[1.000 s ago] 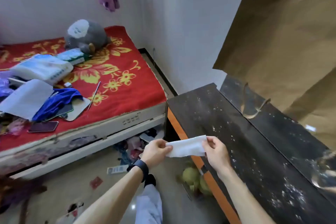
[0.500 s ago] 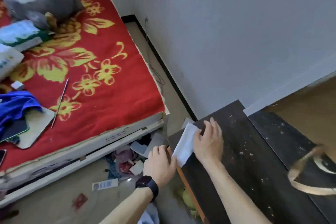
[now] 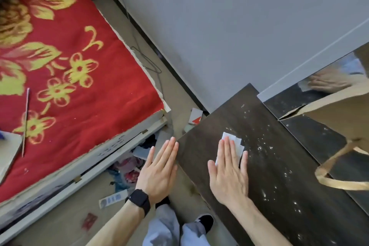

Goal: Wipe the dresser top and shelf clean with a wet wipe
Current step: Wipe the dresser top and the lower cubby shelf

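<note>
The dark wooden dresser top (image 3: 279,175) runs from the centre to the lower right, speckled with white dust. A white wet wipe (image 3: 233,142) lies flat on it near the left corner. My right hand (image 3: 229,173) lies flat, palm down, on the wipe, its fingers covering the wipe's near half. My left hand (image 3: 159,171), with a black watch on the wrist, hovers flat and empty just left of the dresser's edge, above the floor. A lower dark ledge (image 3: 311,142) runs along the back of the dresser under a mirror.
A brown paper bag (image 3: 343,118) with a loop handle stands on the right of the dresser. A mirror (image 3: 327,78) leans on the wall behind. A bed with a red flowered cover (image 3: 79,78) fills the left. Clutter and papers litter the floor between bed and dresser.
Both hands held the wipe stretched in the air; the right hand has laid it flat on the dresser top and pressed on it. The left hand let go and spread open.
</note>
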`<action>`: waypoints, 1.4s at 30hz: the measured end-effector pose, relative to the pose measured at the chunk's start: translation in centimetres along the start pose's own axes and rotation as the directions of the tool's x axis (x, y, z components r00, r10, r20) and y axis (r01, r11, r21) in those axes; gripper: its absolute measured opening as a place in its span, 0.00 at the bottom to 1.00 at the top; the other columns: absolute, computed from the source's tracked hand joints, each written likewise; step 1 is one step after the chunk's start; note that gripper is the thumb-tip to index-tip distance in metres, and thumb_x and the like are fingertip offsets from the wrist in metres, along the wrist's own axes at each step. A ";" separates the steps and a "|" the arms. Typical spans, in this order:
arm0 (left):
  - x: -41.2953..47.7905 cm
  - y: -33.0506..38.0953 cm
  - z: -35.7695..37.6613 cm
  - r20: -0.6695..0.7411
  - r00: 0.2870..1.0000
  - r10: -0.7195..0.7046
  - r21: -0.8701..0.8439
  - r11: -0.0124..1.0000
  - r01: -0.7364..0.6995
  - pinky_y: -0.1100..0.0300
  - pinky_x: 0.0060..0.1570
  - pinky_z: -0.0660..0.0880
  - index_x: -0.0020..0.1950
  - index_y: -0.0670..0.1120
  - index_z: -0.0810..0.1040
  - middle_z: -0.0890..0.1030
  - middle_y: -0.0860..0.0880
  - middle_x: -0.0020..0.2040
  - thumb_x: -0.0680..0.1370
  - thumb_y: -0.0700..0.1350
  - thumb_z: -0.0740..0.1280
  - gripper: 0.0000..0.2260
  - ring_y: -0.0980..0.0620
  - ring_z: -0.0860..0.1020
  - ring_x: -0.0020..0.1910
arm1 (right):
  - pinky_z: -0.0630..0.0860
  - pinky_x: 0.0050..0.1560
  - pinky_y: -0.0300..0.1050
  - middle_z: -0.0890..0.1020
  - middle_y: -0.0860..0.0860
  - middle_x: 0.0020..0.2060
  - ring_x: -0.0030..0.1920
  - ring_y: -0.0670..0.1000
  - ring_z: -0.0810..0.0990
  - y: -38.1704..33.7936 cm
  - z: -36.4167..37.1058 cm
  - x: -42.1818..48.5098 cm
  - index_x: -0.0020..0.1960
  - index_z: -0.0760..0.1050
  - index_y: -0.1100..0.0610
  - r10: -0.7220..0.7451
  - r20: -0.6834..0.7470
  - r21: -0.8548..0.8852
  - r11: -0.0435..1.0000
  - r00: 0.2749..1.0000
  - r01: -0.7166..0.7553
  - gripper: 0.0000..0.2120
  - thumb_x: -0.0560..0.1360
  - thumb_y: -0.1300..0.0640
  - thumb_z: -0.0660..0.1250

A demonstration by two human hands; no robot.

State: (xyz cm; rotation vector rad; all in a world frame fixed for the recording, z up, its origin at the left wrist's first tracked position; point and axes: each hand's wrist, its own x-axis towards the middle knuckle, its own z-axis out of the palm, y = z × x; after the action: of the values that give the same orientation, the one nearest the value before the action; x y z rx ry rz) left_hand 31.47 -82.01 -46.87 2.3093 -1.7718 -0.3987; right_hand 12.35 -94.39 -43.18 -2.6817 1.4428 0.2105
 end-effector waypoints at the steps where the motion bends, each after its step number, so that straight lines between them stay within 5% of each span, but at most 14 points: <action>1: 0.1 -0.1 0.0 0.001 1.000 0.004 0.007 1.000 -0.004 0.43 0.74 0.55 0.80 0.45 0.53 0.53 0.48 0.81 0.84 0.52 0.48 0.25 0.51 0.53 0.79 | 0.51 0.77 0.63 0.48 0.55 0.81 0.80 0.53 0.47 -0.9 0.1 -0.1 0.80 0.46 0.60 -0.067 0.017 0.011 0.998 0.998 0.067 0.31 0.83 0.44 0.43; 4: 0.0 -0.5 -0.3 0.021 1.000 0.022 0.055 0.998 -0.023 0.43 0.74 0.53 0.80 0.45 0.54 0.54 0.47 0.81 0.84 0.55 0.46 0.26 0.51 0.53 0.79 | 0.47 0.76 0.62 0.46 0.53 0.81 0.80 0.51 0.43 -4.8 0.1 3.1 0.81 0.45 0.58 -0.252 0.005 0.055 0.966 0.968 0.251 0.30 0.84 0.44 0.41; 6: 0.2 -0.4 -0.8 0.033 0.999 0.027 0.087 0.996 -0.030 0.42 0.74 0.53 0.80 0.45 0.55 0.55 0.48 0.80 0.84 0.55 0.48 0.26 0.51 0.54 0.79 | 0.41 0.77 0.63 0.42 0.51 0.80 0.80 0.49 0.38 -5.5 -0.4 6.3 0.81 0.41 0.57 -0.247 0.012 0.067 0.967 0.969 0.246 0.30 0.84 0.44 0.39; 10: 0.1 0.8 -1.8 0.073 0.997 -0.036 0.109 0.994 0.027 0.43 0.75 0.51 0.80 0.46 0.54 0.53 0.49 0.81 0.84 0.56 0.46 0.27 0.52 0.52 0.79 | 0.37 0.77 0.62 0.38 0.49 0.80 0.79 0.48 0.36 0.7 -0.5 6.7 0.80 0.36 0.56 0.143 0.056 0.068 0.987 0.988 -0.147 0.31 0.82 0.42 0.34; 13: 0.0 1.6 -2.4 0.111 0.991 -0.081 0.120 0.991 0.067 0.43 0.75 0.51 0.80 0.45 0.55 0.54 0.49 0.81 0.84 0.56 0.43 0.27 0.51 0.53 0.79 | 0.45 0.78 0.64 0.50 0.56 0.80 0.80 0.53 0.49 3.8 -0.8 2.4 0.80 0.40 0.59 0.407 0.060 0.053 0.911 0.911 -0.410 0.33 0.81 0.42 0.36; 15: 0.1 1.9 -2.7 0.117 0.989 -0.088 0.130 0.989 0.072 0.42 0.74 0.52 0.79 0.44 0.57 0.56 0.48 0.80 0.84 0.55 0.44 0.27 0.49 0.55 0.79 | 0.40 0.78 0.59 0.52 0.57 0.80 0.80 0.55 0.53 1.5 -0.8 0.5 0.80 0.43 0.60 0.310 0.045 0.076 0.947 0.950 -0.313 0.33 0.82 0.42 0.39; 19: 0.5 1.9 -3.0 0.127 0.990 -0.058 0.174 0.984 0.035 0.42 0.73 0.53 0.78 0.43 0.60 0.60 0.45 0.79 0.83 0.55 0.44 0.27 0.47 0.59 0.78 | 0.38 0.78 0.62 0.40 0.51 0.80 0.79 0.50 0.37 -2.9 -0.8 3.9 0.80 0.39 0.56 -0.017 0.024 0.128 0.992 1.000 0.013 0.31 0.83 0.42 0.38; 22: 1.0 2.1 -3.5 0.173 0.983 -0.066 0.215 0.976 0.028 0.43 0.74 0.51 0.79 0.42 0.59 0.59 0.45 0.79 0.83 0.55 0.47 0.27 0.47 0.58 0.78 | 0.34 0.76 0.61 0.35 0.49 0.79 0.78 0.49 0.32 -0.8 -1.1 7.1 0.80 0.34 0.55 0.047 0.082 0.127 0.990 0.996 -0.057 0.31 0.83 0.42 0.36; 27: 2.6 4.1 -4.7 0.220 0.972 -0.083 0.218 0.975 0.034 0.45 0.74 0.58 0.77 0.42 0.63 0.64 0.45 0.77 0.81 0.54 0.49 0.27 0.46 0.65 0.75 | 0.39 0.77 0.63 0.43 0.51 0.81 0.80 0.50 0.39 2.4 -0.5 2.8 0.81 0.42 0.56 0.219 0.089 0.170 0.958 0.972 -0.231 0.32 0.82 0.41 0.38; 30: 4.0 5.3 -5.1 0.281 0.959 -0.044 0.187 0.982 -0.010 0.46 0.75 0.52 0.80 0.47 0.52 0.50 0.49 0.80 0.80 0.56 0.41 0.29 0.48 0.54 0.79 | 0.43 0.78 0.60 0.50 0.55 0.80 0.80 0.52 0.46 1.9 -0.3 -1.4 0.80 0.51 0.60 0.208 0.039 0.191 0.958 0.977 -0.212 0.33 0.82 0.42 0.45; 33: 5.4 6.8 -4.7 0.316 0.949 -0.020 0.162 0.986 -0.033 0.47 0.78 0.44 0.80 0.49 0.38 0.37 0.52 0.79 0.77 0.59 0.33 0.31 0.51 0.40 0.79 | 0.43 0.77 0.59 0.51 0.56 0.80 0.80 0.53 0.46 0.6 -0.6 -2.7 0.80 0.51 0.61 -0.032 0.061 0.168 0.986 0.998 0.022 0.32 0.83 0.43 0.47; 37: 6.4 8.2 -4.5 0.319 0.945 -0.071 0.152 0.988 0.023 0.48 0.78 0.44 0.79 0.50 0.37 0.34 0.53 0.78 0.84 0.57 0.43 0.28 0.51 0.37 0.79 | 0.35 0.77 0.60 0.38 0.51 0.80 0.78 0.48 0.33 0.5 -1.7 3.9 0.81 0.40 0.57 -0.162 0.098 0.194 0.971 0.982 0.140 0.30 0.84 0.44 0.40; 39: 6.5 8.1 -4.8 0.326 0.943 -0.063 0.169 0.986 0.007 0.48 0.78 0.45 0.80 0.51 0.38 0.35 0.54 0.78 0.84 0.58 0.45 0.28 0.51 0.38 0.79 | 0.39 0.78 0.61 0.44 0.53 0.81 0.80 0.51 0.40 1.2 -2.5 8.5 0.81 0.44 0.57 -0.099 0.117 0.176 0.981 0.988 0.078 0.30 0.84 0.45 0.41; 42: 6.7 8.0 -5.1 0.358 0.932 -0.062 0.173 0.985 0.000 0.49 0.78 0.46 0.80 0.51 0.37 0.36 0.54 0.79 0.84 0.58 0.45 0.29 0.52 0.38 0.79 | 0.54 0.74 0.57 0.66 0.53 0.75 0.76 0.55 0.62 3.1 -4.0 12.8 0.76 0.62 0.56 0.022 0.134 0.212 0.976 0.991 -0.051 0.25 0.83 0.45 0.47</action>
State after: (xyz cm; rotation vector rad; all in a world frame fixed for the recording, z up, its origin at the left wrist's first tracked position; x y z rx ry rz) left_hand 27.49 -90.56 -40.13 2.5135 -2.0046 -0.7504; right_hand 17.06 -107.20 -41.37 -2.4235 1.3905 0.2143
